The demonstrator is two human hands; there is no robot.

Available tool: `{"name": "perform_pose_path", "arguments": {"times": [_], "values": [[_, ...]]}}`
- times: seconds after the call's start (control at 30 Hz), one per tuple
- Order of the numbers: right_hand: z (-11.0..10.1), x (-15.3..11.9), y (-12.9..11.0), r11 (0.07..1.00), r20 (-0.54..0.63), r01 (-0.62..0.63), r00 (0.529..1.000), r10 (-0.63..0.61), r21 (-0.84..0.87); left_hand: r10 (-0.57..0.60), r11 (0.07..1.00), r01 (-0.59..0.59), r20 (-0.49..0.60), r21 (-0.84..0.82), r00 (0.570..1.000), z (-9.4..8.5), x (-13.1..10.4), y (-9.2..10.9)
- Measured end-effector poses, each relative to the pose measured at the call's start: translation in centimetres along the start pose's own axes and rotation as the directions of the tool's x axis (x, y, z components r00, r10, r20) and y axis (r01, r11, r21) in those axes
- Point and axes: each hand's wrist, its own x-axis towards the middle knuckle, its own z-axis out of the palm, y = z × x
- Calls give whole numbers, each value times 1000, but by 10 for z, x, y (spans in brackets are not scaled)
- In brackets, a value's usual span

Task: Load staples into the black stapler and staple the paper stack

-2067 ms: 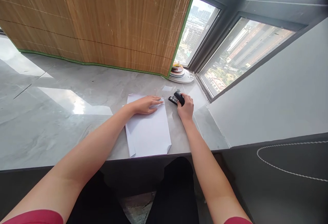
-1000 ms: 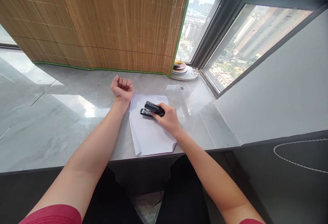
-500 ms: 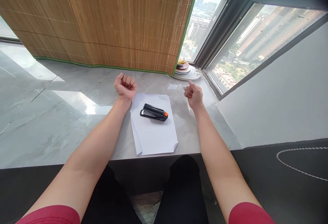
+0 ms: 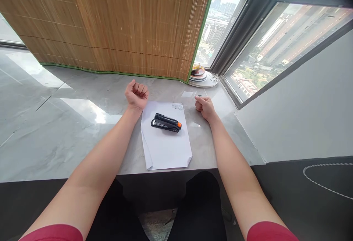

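Note:
A black stapler (image 4: 166, 122) with an orange end lies on a stack of white paper (image 4: 168, 149), its upper and lower arms spread slightly apart. Handwriting shows near the top right of the sheet, and some corners curl. My left hand (image 4: 137, 93) rests beside the paper's upper left corner, palm up, fingers curled closed, and I see nothing in it. To the right of the paper, my right hand (image 4: 204, 106) is closed in a fist on the counter. A tiny grey object (image 4: 200, 95) sits just beyond its fingers, too small to name.
The grey marble-patterned counter (image 4: 68, 145) ends at a front edge above my legs. A bamboo blind (image 4: 124, 28) hangs at the back. Stacked plates (image 4: 203, 79) stand in the corner by the windows, with a white wall (image 4: 303, 105) on the right.
My right hand has moved slightly left and nearer to me, toward the paper, staying closed. The left hand, stapler and paper hold their places; the view has shifted a little.

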Motion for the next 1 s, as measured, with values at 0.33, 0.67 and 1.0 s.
{"name": "perform_pose_path", "arguments": {"times": [0.33,0.67,1.0], "values": [[3,-2,0,987,28,25,999,-21,-161,-19,1000,19,6,-21,1000,4,-3,1],[32,-17,-16,943,53,141,990,-132,-301,-21,999,21,16,-34,1000,2,-1,0],[113,-54,-43,715,744,531,668,-23,-455,-27,999,27,21,-34,999,2,-2,1]]}}
